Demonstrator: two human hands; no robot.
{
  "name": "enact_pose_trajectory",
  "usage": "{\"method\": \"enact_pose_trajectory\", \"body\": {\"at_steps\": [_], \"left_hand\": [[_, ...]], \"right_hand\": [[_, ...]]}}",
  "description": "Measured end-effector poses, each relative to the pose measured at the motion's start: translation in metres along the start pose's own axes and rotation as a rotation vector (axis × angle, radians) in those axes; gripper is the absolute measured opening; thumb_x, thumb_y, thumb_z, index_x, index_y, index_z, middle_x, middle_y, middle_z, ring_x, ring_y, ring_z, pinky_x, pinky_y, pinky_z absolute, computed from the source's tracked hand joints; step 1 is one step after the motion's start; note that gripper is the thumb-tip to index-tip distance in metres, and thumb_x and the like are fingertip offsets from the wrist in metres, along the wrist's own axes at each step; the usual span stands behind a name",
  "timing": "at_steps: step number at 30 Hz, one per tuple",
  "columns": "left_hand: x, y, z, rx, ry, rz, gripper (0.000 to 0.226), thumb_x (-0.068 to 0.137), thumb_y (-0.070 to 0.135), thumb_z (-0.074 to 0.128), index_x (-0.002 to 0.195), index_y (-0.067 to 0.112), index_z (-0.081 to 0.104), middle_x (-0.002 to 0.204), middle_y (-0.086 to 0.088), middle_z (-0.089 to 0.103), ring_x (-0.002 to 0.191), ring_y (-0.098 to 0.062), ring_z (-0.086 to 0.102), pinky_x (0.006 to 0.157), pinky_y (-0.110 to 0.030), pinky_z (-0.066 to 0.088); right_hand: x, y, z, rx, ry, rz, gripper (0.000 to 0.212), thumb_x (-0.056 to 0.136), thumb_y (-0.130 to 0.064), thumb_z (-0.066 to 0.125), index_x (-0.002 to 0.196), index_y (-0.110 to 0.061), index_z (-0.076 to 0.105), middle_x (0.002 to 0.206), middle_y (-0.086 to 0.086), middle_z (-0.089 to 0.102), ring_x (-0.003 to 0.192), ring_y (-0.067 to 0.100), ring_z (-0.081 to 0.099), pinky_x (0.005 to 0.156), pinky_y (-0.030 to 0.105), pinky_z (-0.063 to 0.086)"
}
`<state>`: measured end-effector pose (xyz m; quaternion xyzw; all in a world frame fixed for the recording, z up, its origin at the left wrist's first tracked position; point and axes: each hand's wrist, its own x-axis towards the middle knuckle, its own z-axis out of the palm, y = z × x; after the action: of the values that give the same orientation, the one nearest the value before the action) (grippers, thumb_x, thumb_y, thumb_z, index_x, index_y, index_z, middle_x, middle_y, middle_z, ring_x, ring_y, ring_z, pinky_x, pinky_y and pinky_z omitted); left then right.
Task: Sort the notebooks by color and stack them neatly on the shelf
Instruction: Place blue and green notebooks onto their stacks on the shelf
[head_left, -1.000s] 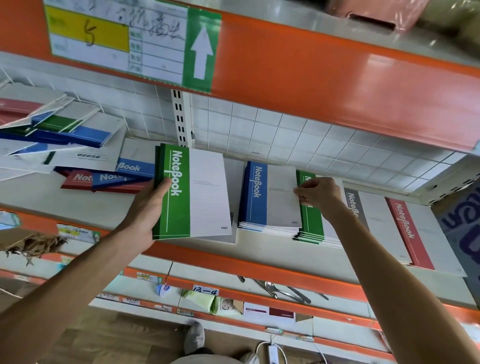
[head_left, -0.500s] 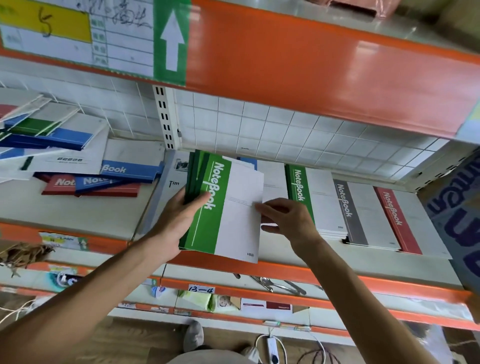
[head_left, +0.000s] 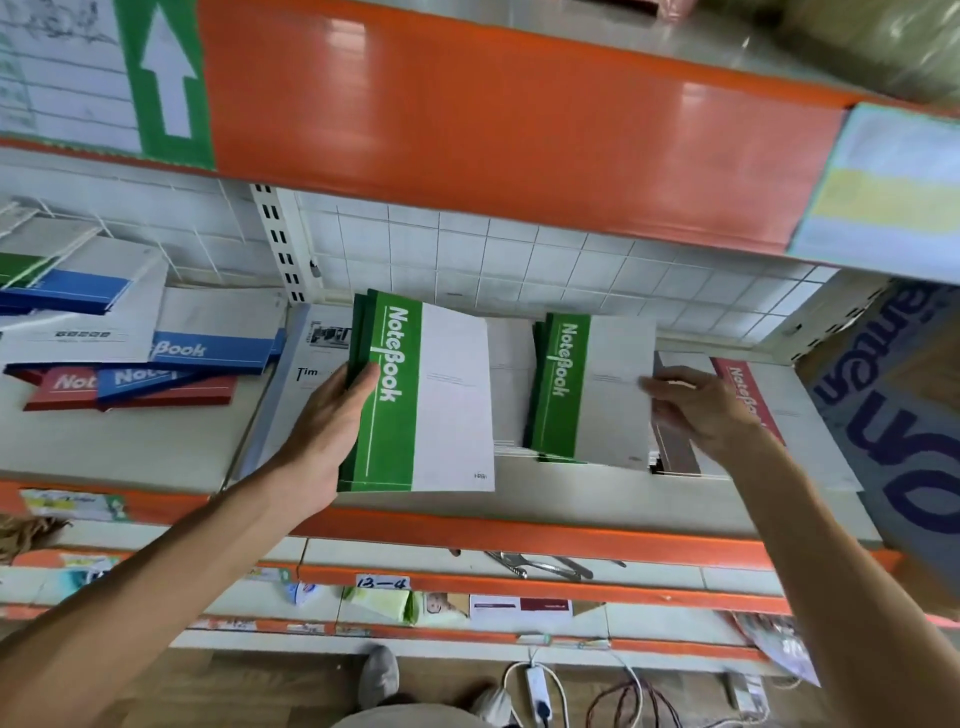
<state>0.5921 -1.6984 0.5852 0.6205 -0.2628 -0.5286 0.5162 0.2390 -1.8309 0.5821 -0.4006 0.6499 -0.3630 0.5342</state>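
Your left hand (head_left: 332, 415) grips a small bundle of green notebooks (head_left: 415, 400) by the spine, held just above the shelf (head_left: 130, 441) front. At three o'clock from it, your right hand (head_left: 701, 405) touches the right edge of the green stack (head_left: 587, 389); its blurred fingers hide whether they pinch the cover. The bundle, gripped on one edge only, could fan open and spill. Landing it askew would skew the stack or nudge the red notebook (head_left: 748, 395) at the stack's three o'clock.
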Motion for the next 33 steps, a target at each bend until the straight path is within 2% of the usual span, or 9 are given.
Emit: {"method": "enact_pose_trajectory", "body": {"at_steps": [5, 14, 18, 20, 24, 26, 28, 31, 33], "left_hand": [[0.002, 0.000, 0.005, -0.034, 0.025, -0.002, 0.012, 0.094, 0.047, 0.053, 0.098, 0.046, 0.065, 0.109, 0.007, 0.071, 0.102, -0.021, 0.067, 0.088, -0.050, 0.053], [0.004, -0.006, 0.020, -0.038, 0.023, -0.020, 0.010, 0.094, 0.047, 0.054, 0.096, 0.050, 0.063, 0.109, 0.007, 0.070, 0.101, -0.021, 0.067, 0.087, -0.048, 0.054], [0.003, -0.005, 0.031, -0.028, 0.029, -0.007, 0.010, 0.094, 0.046, 0.055, 0.096, 0.049, 0.065, 0.108, 0.007, 0.071, 0.099, -0.021, 0.068, 0.083, -0.045, 0.055], [0.003, -0.004, 0.035, -0.024, 0.033, -0.005, 0.011, 0.094, 0.045, 0.055, 0.097, 0.047, 0.065, 0.108, 0.007, 0.072, 0.099, -0.021, 0.068, 0.082, -0.044, 0.056], [0.002, -0.002, 0.044, -0.034, 0.019, 0.011, 0.012, 0.095, 0.042, 0.055, 0.096, 0.044, 0.066, 0.100, 0.011, 0.073, 0.096, -0.018, 0.069, 0.076, -0.038, 0.056], [0.000, -0.003, 0.049, -0.028, 0.006, 0.019, 0.011, 0.095, 0.040, 0.055, 0.095, 0.042, 0.067, 0.094, 0.013, 0.074, 0.094, -0.016, 0.069, 0.075, -0.035, 0.055], [-0.002, -0.006, 0.055, -0.004, -0.011, 0.035, 0.012, 0.093, 0.037, 0.060, 0.101, 0.038, 0.068, 0.098, 0.012, 0.074, 0.099, -0.018, 0.068, 0.082, -0.040, 0.055], [-0.004, -0.010, 0.072, 0.030, -0.040, 0.072, 0.023, 0.090, 0.029, 0.066, 0.113, 0.028, 0.067, 0.110, 0.005, 0.072, 0.108, -0.020, 0.065, 0.098, -0.050, 0.048], [-0.005, -0.010, 0.082, 0.024, -0.070, 0.085, 0.025, 0.090, 0.030, 0.065, 0.115, 0.025, 0.066, 0.111, 0.004, 0.071, 0.107, -0.019, 0.065, 0.099, -0.048, 0.048]], "right_hand": [[0.041, -0.002, -0.017, -0.193, 0.001, 0.022, 0.031, 0.077, -0.005, 0.082, 0.105, -0.003, 0.071, 0.082, 0.010, 0.076, 0.065, 0.015, 0.073, 0.058, 0.021, 0.058], [0.054, -0.001, -0.008, -0.302, 0.059, -0.044, 0.014, 0.080, -0.004, 0.080, 0.089, -0.008, 0.071, 0.079, 0.005, 0.070, 0.054, 0.006, 0.067, 0.051, 0.014, 0.054], [0.059, 0.008, -0.006, -0.475, 0.178, -0.137, 0.013, 0.079, -0.018, 0.085, 0.077, -0.021, 0.073, 0.079, 0.006, 0.073, 0.072, 0.018, 0.069, 0.077, 0.033, 0.061], [0.056, 0.010, -0.004, -0.582, 0.214, -0.202, 0.006, 0.081, -0.023, 0.080, 0.084, -0.022, 0.075, 0.082, 0.001, 0.073, 0.082, 0.019, 0.068, 0.076, 0.031, 0.056], [0.033, 0.009, 0.005, -0.862, 0.294, -0.380, 0.023, 0.089, -0.029, 0.072, 0.108, -0.016, 0.072, 0.101, 0.004, 0.073, 0.091, 0.021, 0.065, 0.074, 0.026, 0.045], [0.007, 0.012, 0.015, -0.816, 0.247, -0.527, 0.022, 0.093, -0.030, 0.068, 0.109, -0.016, 0.072, 0.101, 0.000, 0.073, 0.084, 0.010, 0.067, 0.070, 0.021, 0.050], [-0.030, 0.019, 0.033, -0.615, 0.032, -0.555, 0.020, 0.095, -0.039, 0.064, 0.098, -0.023, 0.074, 0.089, -0.009, 0.074, 0.073, -0.002, 0.068, 0.070, 0.021, 0.057], [-0.062, 0.036, 0.056, -0.444, -0.164, -0.403, 0.032, 0.086, -0.057, 0.068, 0.094, -0.027, 0.073, 0.085, -0.008, 0.075, 0.077, 0.009, 0.073, 0.072, 0.037, 0.062], [-0.061, 0.045, 0.058, -0.281, -0.161, -0.278, 0.028, 0.081, -0.041, 0.081, 0.098, -0.020, 0.072, 0.089, -0.002, 0.076, 0.081, 0.020, 0.075, 0.071, 0.041, 0.063]]}}
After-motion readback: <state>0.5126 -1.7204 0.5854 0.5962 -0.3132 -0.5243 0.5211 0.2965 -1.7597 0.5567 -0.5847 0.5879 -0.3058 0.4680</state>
